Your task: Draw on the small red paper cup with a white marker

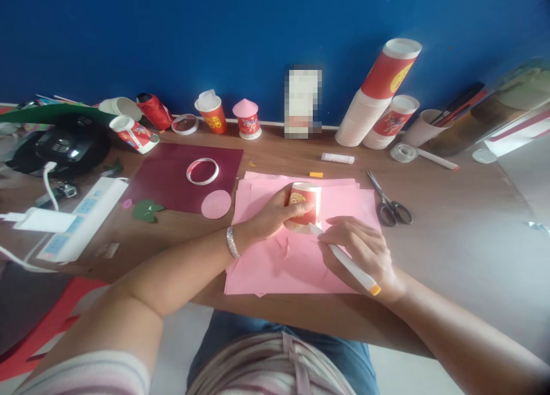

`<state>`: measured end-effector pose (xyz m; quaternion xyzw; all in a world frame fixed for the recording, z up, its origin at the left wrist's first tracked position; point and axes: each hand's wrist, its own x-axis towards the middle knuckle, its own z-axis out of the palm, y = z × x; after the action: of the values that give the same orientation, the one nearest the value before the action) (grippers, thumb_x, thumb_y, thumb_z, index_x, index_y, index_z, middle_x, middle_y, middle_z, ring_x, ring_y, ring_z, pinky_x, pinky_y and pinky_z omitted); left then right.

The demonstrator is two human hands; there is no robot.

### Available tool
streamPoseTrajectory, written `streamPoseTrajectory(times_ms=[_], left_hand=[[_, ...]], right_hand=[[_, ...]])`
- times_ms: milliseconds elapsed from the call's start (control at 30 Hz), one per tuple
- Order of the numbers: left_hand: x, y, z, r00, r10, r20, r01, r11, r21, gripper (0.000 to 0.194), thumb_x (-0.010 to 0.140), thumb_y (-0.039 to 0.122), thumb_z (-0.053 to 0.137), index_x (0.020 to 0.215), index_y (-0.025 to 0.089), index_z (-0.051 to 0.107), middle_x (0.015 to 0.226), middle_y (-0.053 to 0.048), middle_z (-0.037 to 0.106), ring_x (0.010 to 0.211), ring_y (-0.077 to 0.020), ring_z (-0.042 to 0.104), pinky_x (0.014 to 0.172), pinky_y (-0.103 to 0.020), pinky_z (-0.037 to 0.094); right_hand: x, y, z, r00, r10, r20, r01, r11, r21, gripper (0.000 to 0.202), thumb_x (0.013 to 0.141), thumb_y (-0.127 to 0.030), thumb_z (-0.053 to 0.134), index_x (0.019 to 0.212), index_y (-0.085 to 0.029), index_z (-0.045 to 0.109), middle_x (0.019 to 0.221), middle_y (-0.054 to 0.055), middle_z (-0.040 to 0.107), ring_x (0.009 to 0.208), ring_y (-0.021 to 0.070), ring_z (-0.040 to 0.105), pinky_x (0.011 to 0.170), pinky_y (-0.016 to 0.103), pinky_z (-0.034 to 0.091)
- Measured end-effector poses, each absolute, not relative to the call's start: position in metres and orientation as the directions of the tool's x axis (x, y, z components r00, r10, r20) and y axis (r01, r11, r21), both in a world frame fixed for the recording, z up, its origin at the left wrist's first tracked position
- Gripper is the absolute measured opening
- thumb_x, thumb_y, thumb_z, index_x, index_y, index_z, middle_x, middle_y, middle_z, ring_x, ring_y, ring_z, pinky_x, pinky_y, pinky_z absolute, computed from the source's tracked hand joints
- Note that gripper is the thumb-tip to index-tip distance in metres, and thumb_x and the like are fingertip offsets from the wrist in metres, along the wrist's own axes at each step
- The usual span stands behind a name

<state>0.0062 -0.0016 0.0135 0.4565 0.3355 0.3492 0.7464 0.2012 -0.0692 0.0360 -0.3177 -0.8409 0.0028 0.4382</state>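
"What does the cup look like?"

"It's a small red-and-white paper cup [313,196] with a gold print on its side, a pale round end at the top and a pale band round the bottom. Light glares off its right side (I can't read the print)."

"And where is it against the fingers?"

"In the left hand [275,212], above the stacked sheets of pink paper [266,272]. The thumb lies across the red front, and the hand wraps the cup's left side. The other fingers are mostly hidden behind it."

"So that hand is closed on it. What about the right hand [360,249]?"

"Its fingers are curled round a slim white marker [349,264] with an orange end, gripped like a pen. The tip points at the cup's lower edge, near the bottom band. I can't tell whether it touches."

"Anything near the paper?"

"A short orange cap [316,175] just beyond its far edge, a white glue-stick-like tube [337,158] farther back, and black-handled metal scissors [390,207] beside it on the right. On the left, a pale pink paper disc [216,204] and a red-and-white paper ring [202,171] lie over the dark maroon sheet [172,174]."
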Motion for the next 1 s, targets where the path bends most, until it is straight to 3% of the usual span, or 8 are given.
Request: streamPoseTrajectory(times_ms=[1000], left_hand=[[0.0051, -0.0037, 0.0195, 0.541, 0.82, -0.19, -0.258, 0.377, 0.89, 0.045, 0.083, 0.038, 0.079, 0.116, 0.017, 0.058, 0.101, -0.005, 0.065, 0.088, -0.0163, 0.067, 0.075, -0.027, 0.057]], right_hand=[[0.2009, -0.0701, 0.045, -0.412, 0.545, 0.73, 0.565, 0.781, -0.265, 0.024, 0.082, 0.001, 0.061, 0.086, -0.023, 0.057, 0.063, -0.006, 0.055, 0.056, 0.0121, 0.06, 0.078, 0.035, 0.067]])
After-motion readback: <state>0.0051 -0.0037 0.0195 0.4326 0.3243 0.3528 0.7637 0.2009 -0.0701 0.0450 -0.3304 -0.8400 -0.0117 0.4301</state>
